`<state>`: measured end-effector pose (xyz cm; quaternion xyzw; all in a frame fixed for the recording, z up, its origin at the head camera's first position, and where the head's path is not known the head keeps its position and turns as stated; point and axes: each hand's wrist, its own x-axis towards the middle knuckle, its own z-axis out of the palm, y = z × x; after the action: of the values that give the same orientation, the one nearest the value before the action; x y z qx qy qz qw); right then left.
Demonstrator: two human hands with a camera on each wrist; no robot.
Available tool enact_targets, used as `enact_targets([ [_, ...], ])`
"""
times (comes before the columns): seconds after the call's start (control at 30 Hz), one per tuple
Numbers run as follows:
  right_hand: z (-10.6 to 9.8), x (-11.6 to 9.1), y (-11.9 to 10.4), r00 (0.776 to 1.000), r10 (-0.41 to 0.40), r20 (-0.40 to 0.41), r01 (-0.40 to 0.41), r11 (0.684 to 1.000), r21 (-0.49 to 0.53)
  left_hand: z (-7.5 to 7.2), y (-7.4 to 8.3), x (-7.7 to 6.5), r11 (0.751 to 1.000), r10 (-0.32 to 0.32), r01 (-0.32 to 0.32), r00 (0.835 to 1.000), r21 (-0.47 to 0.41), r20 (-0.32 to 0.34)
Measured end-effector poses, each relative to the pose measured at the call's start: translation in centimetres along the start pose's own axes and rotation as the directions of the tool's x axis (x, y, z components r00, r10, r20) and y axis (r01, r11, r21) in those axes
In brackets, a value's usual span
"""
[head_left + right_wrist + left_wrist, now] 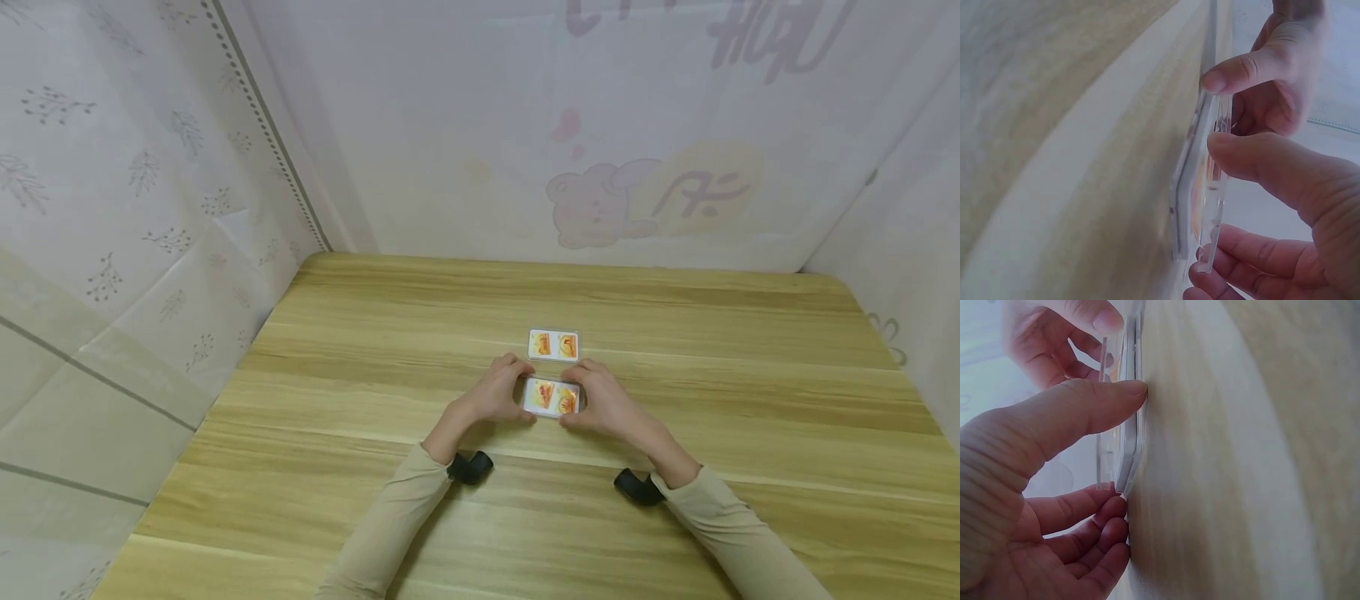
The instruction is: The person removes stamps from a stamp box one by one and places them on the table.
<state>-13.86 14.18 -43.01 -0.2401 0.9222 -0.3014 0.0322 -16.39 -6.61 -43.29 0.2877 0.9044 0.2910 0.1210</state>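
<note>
Close over the wooden table, both hands are at a small clear plastic box (551,397) with printed orange-and-white cards inside. From its left end, my left hand (495,393) grips it, thumb on the near long edge and fingers at the far one. My right hand (603,402) pinches the right end, thumb near and fingers far. In the right wrist view the clear lid (1213,215) stands tilted off the white card stack (1184,200), between the right thumb and fingers. The left thumb presses the base's edge. Just beyond lies a similar box (553,344) with orange pictures.
The wood-grain table (375,350) extends around the hands. A pale printed curtain (450,150) hangs behind its far edge, and a leaf-patterned one (135,208) at the left. Black wrist devices (637,487) sit at both sleeve cuffs.
</note>
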Motion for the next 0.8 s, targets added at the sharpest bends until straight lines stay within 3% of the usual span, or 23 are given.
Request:
enact_targets([
  [0.8,-1.6,-1.3,0.6,0.999,0.005,-0.038,-0.007,0.999,-0.052,-0.2,-0.1,-0.1,0.999,0.032,-0.032,0.999,-0.02,-0.016],
])
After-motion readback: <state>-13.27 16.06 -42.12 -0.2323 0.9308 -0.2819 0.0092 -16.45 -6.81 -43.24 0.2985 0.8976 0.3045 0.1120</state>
